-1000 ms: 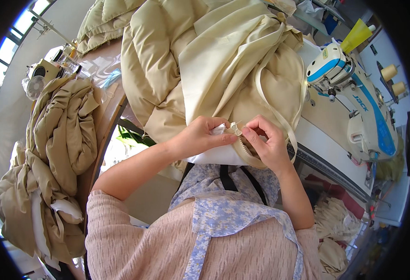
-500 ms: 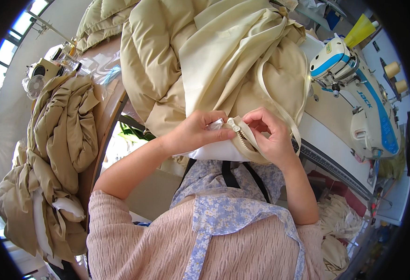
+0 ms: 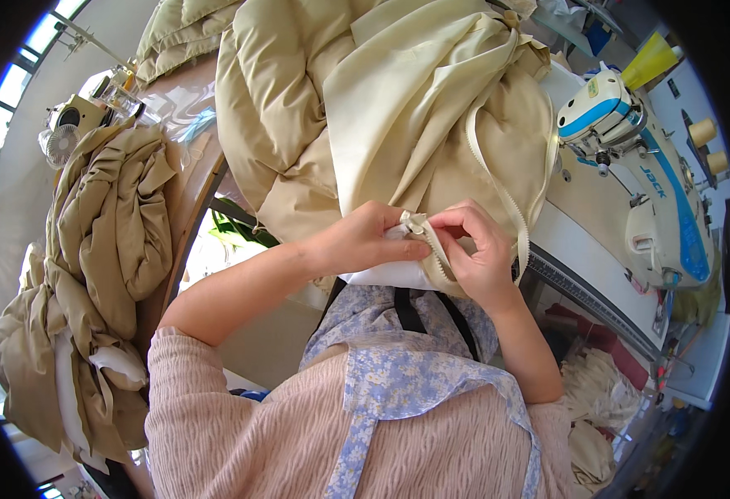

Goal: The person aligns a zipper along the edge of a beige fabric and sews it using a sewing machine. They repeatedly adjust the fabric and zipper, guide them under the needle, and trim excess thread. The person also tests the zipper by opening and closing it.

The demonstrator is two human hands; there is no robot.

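Observation:
Between my hands, close above my lap, is the end of a cream zipper (image 3: 438, 264) with chunky teeth. My left hand (image 3: 373, 239) is closed, thumb and fingers pinching the zipper end together with white cloth. My right hand (image 3: 480, 249) pinches the zipper tape from the other side, thumb against fingers. Beyond them lies a puffy beige padded garment (image 3: 277, 108) with a smooth cream lining (image 3: 398, 100) on top. More of the zipper tape (image 3: 498, 187) loops down along the garment's right side. My fingers hide part of the zipper end.
At the right stands a white and blue sewing machine (image 3: 668, 200) with a yellow cone (image 3: 652, 60) and thread spools (image 3: 702, 131) behind it. A heap of brown garments (image 3: 119, 224) hangs over the left table, near a small fan (image 3: 64, 143). Cloth bundles (image 3: 602, 387) lie at the lower right.
My hands stay near the same spot with the fingers shifted slightly on the zipper end. Less of the toothed edge shows between them. The whole view has moved a little.

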